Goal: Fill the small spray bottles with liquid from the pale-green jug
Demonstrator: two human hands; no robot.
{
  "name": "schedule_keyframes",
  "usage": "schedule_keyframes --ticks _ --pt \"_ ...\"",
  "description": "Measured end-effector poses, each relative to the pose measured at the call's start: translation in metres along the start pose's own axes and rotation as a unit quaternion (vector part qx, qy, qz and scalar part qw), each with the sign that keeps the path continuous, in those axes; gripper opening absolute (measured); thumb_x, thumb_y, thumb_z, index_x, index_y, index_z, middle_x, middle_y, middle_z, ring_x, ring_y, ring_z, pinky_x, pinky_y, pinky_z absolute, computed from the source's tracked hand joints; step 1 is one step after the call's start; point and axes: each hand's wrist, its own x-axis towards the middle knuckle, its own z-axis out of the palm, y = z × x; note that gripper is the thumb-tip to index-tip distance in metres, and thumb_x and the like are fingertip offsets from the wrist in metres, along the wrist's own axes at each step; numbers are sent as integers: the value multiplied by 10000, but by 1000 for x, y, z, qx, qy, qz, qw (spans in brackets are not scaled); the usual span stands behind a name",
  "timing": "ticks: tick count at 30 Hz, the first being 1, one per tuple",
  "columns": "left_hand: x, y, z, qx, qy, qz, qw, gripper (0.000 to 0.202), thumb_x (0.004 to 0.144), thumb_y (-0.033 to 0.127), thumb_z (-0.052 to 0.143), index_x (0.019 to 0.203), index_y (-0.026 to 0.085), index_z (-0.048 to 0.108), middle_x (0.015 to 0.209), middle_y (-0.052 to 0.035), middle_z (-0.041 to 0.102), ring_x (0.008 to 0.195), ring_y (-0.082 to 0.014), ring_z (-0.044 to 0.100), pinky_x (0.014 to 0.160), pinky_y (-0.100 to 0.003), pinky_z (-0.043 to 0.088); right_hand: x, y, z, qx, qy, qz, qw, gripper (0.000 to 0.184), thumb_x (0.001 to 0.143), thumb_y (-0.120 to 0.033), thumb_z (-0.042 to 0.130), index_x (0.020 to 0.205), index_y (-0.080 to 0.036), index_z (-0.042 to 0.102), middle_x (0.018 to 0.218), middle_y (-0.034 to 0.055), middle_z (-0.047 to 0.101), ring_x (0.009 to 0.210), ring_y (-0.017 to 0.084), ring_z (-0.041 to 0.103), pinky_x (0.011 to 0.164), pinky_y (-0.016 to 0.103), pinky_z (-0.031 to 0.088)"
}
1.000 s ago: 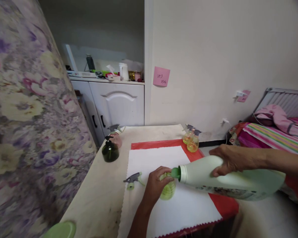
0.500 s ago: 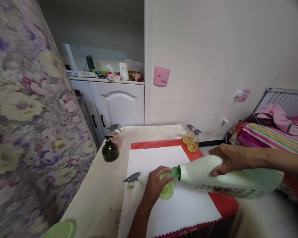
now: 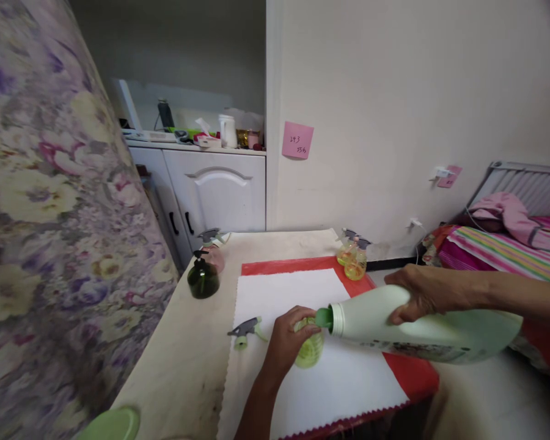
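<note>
My left hand (image 3: 289, 337) is closed round the neck of a small clear green spray bottle (image 3: 310, 353), upright on a white sheet (image 3: 343, 391). With my right hand (image 3: 424, 296) I grip the handle of a big pale green jug (image 3: 371, 321), tipped nearly flat with its mouth to the left. The jug's green spout (image 3: 323, 318) meets the small bottle's opening, which my fingers partly hide. Whether liquid is flowing I cannot tell. Left of my left hand, a grey and green spray trigger head (image 3: 246, 332) lies on the sheet.
A dark green pump bottle (image 3: 203, 280) and a pink spray bottle (image 3: 216, 256) stand at the table's back left. Two spray bottles with yellow liquid (image 3: 355, 266) are at the back right. A green round lid-like object (image 3: 112, 425) sits front left. A floral curtain (image 3: 64, 232) hangs at left.
</note>
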Motion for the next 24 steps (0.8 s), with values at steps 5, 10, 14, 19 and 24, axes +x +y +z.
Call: schedule_keyframes --ticks 5,10,14,19,24 --pt "1 -1 0 -2 2 -1 1000 159 741 154 691 883 214 728 916 -18 701 911 -199 634 850 -277 434 -1 -3 0 -11 7 -2 1000 323 696 -458 690 843 -177 630 759 24 708 676 191 641 520 226 423" --pt "2 -3 1 -3 0 0 1000 161 743 153 689 888 210 729 924 -23 700 920 -200 636 857 -279 436 0 -2 0 -15 11 -3 1000 334 686 -474 702 842 -186 637 745 10 712 665 181 641 515 217 415" --pt "1 -3 1 -5 2 -3 1000 160 740 149 690 883 211 728 917 -20 699 918 -200 637 856 -278 439 0 1 1 -16 13 -6 1000 332 686 -476 703 848 -193 641 750 3 713 669 179 645 509 212 413" --pt "2 -3 1 -8 3 -3 1000 162 736 152 699 882 217 727 919 -13 701 917 -196 638 852 -272 441 0 1 0 -22 19 -13 999 345 680 -477 709 866 -192 651 746 5 717 659 183 648 514 221 421" --pt "1 -4 1 -4 2 0 1000 164 738 150 691 884 213 730 923 -22 704 919 -202 639 856 -281 443 -1 -2 0 -20 21 -15 999 335 681 -453 707 881 -188 658 757 15 724 669 197 659 516 231 432"
